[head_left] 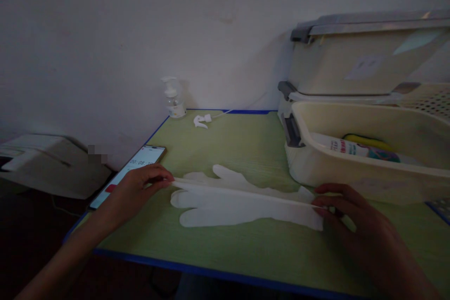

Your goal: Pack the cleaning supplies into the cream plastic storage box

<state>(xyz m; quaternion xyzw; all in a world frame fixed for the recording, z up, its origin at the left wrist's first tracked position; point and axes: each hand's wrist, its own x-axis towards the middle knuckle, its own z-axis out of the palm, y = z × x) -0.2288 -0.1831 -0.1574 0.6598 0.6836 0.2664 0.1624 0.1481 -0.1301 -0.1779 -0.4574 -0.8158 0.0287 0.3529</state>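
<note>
A thin white disposable glove (225, 204) is stretched sideways just above the green tabletop, fingers to the left and cuff to the right. My left hand (142, 190) pinches it at a fingertip. At the cuff end my right hand (346, 213) grips the glove between thumb and fingers. A raised fold runs taut between the two hands, and the rest of the glove hangs on both sides of it. Whether one glove or two layered ones are held, I cannot tell.
A phone (151, 153) showing a timer lies beside my left hand. Behind are a pump bottle (174, 98) and a loose spray trigger (202, 120). An open cream basket (316, 168) holds a bottle and a yellow sponge. Lidded bins (337, 65) stand behind it, against the wall.
</note>
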